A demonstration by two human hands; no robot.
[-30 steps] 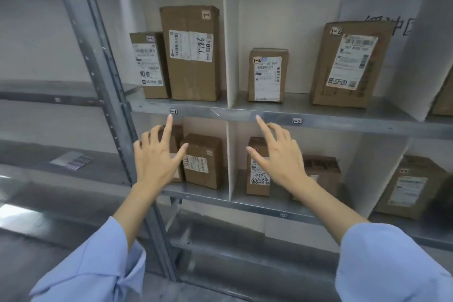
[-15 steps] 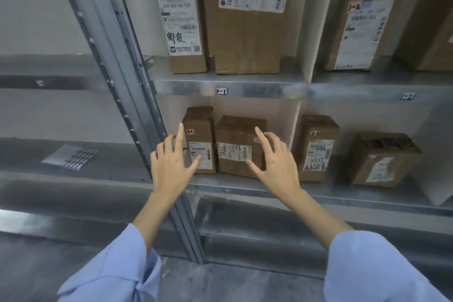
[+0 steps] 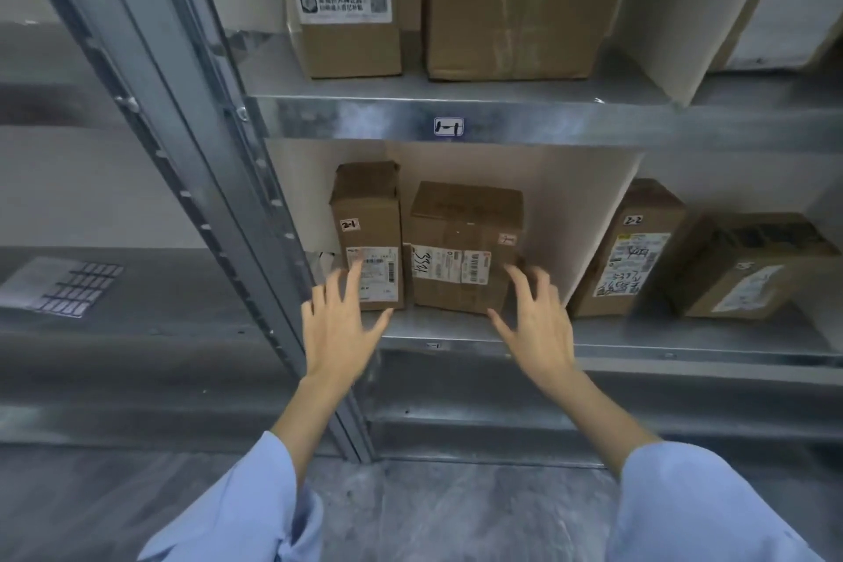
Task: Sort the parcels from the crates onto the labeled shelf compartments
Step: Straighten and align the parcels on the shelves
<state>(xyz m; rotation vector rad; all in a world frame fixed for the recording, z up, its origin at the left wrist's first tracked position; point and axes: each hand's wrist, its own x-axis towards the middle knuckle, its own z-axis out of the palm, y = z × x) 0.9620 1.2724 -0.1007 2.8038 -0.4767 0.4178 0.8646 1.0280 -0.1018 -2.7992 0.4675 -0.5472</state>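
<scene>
Landmark: 1-1 tag [image 3: 449, 126]. Directly below it, tall parcel [image 3: 367, 214] and squat parcel [image 3: 460, 242] stand side by side. Left hand [image 3: 340, 333] and right hand [image 3: 533, 324] are below them, fingers spread, holding nothing; contact unclear. Post [image 3: 219, 178] stands lower left of the tag, divider [image 3: 593, 214] lower right, 2-2 parcel [image 3: 638, 242] beyond.

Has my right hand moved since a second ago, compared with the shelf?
Yes. The right hand has dropped from the shelf edge carrying the 1-1 label to the lower compartment, now by the wide parcel.
</scene>
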